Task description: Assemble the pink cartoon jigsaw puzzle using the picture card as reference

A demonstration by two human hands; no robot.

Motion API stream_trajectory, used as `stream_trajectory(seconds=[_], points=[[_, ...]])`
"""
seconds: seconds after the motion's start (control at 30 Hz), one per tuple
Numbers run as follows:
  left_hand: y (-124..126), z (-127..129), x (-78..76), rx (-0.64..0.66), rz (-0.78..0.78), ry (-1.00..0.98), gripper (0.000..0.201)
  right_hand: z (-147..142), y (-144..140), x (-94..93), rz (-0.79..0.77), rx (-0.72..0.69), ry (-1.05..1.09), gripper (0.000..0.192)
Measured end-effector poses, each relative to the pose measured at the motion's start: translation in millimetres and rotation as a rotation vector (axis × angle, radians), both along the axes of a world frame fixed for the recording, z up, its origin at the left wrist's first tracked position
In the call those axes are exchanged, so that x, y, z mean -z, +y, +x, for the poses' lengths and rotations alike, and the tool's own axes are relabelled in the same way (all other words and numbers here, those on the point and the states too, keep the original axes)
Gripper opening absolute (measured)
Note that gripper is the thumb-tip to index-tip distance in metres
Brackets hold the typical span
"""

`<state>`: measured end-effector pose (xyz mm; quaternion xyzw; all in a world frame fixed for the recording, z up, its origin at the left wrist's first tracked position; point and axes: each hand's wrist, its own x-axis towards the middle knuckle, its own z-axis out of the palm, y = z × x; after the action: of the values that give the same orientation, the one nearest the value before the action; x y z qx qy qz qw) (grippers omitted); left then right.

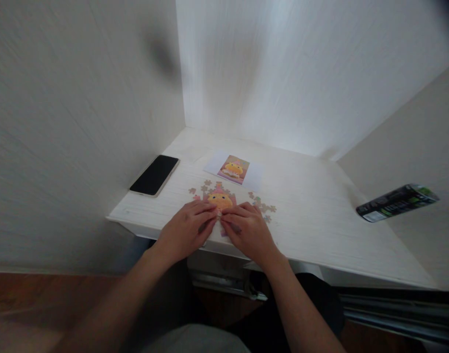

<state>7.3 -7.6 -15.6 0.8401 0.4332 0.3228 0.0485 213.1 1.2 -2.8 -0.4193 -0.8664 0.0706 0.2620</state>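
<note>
With left hand (pixel 186 229) and right hand (pixel 248 230) flat, fingers extended — no grip closed — press the puzzle (pixel 220 200) seams evenly against the counter (pixel 312 220).

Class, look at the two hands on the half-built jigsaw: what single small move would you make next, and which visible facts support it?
Probably lift the right hand toward the loose pieces lying just beyond it. Both hands rest flat on the assembled puzzle, the left hand already steadying it, while the reference picture shows more image than is built.
</note>
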Motion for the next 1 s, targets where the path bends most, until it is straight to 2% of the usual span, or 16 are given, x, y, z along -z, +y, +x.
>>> stream_trajectory(seconds=[0.33, 0.63, 0.87, 1.0], points=[[1.1, 0.6, -0.7, 0.016, 0.040, 0.011, 0.025, -1.8, -5.7, -2.8, 0.060, -0.012, -0.063, 0.018], [-1.7, 0.4, 2.0, -0.006, 0.029, 0.040, 0.027, -6.1, -34.1, -6.2, 0.021, 0.052, -0.211, 0.040], [-3.4, 1.4, 0.9, -0.027, 0.018, 0.052, 0.028, -1.9, -42.2, -0.8, 0.014, 0.019, -0.220, 0.064], [-4.0, 1.8, 0.5, -0.018, 0.012, 0.085, 0.029, 0.3, -41.8, 1.0, 0.012, 0.059, -0.189, 0.065]])
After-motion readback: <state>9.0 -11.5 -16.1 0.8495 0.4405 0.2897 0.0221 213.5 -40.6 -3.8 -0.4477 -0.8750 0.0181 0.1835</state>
